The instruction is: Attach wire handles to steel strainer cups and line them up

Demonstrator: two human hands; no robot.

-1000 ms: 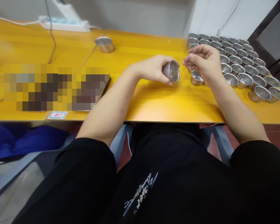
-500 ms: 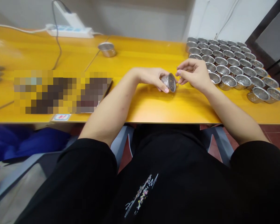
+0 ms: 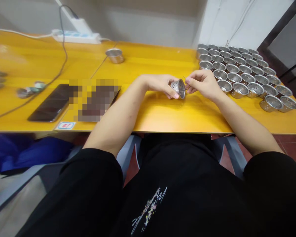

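My left hand point(image 3: 165, 86) is closed around a small perforated metal cup point(image 3: 175, 86), tipped on its side with its open mouth turned to the right. Just beside that mouth, my right hand point(image 3: 201, 85) pinches a thin wire piece point(image 3: 185, 79) between thumb and fingers. The wire is too small for me to make out its full shape, and whether it touches the cup I cannot tell.
Rows of similar perforated metal cups point(image 3: 248, 78) stand at the right. One more metal cup point(image 3: 115, 56) is at the back left. A black phone point(image 3: 49, 103), a grey cable point(image 3: 64, 59) and a white power strip point(image 3: 76, 37) lie on the yellow table point(image 3: 158, 117).
My right hand has moved slightly left and down, closer to the cup's mouth. My left hand still holds the cup in nearly the same place. The view has shifted a little.
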